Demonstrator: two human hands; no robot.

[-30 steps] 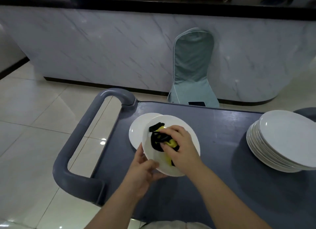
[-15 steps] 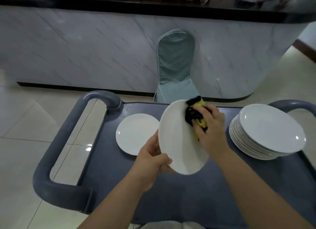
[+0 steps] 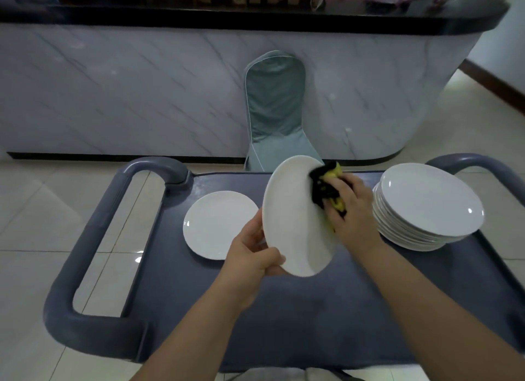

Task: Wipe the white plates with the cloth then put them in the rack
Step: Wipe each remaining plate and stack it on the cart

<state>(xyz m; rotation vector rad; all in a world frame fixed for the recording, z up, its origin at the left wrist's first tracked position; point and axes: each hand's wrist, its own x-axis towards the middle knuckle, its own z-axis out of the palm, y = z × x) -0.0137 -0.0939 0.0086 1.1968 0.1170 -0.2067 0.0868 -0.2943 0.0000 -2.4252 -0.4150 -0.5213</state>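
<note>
My left hand (image 3: 252, 255) grips the lower rim of the held plate (image 3: 292, 218), thumb on the face and fingers curled behind, holding it tilted on edge above the grey cart (image 3: 312, 318). My right hand (image 3: 352, 210) is clamped on the black-and-yellow cloth (image 3: 324, 188) and presses it against the plate's upper right rim.

Procedure for this step, as I judge it: keep the left grip firm and low, clear of the wiping path. Work the cloth around the rim, then across the centre, with even pressure. Turn the plate in the left hand to reach the covered section under the thumb.

Beyond the held plate, a single plate (image 3: 218, 224) lies flat on the cart to the left. A stack of plates (image 3: 426, 207) sits to the right, near my right hand; avoid knocking it. No rack is in view. A covered chair (image 3: 275, 110) stands past the cart against a marble counter (image 3: 142, 96).
</note>
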